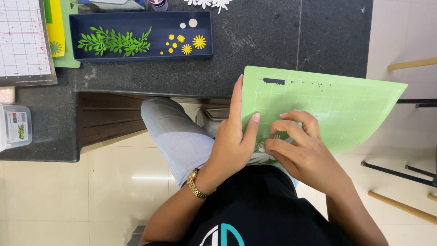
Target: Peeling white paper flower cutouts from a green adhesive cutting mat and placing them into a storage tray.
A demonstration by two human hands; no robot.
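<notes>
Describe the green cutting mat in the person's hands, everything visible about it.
The green cutting mat is a thin, flexible-looking light green sheet with a faint pale grid and a dark strip and specks near its top edge. It is tilted, its far edge over the dark stone counter and its near end over the person's lap. The left hand grips its left edge, thumb on the face. The right hand presses fingertips on the near part, where a white paper cut-out shows between the hands.

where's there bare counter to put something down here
The dark counter is bare between the navy tray and the counter's right edge, above the green mat. A smaller strip lies below the tray. The left end is crowded: gridded board, clear box.
</notes>
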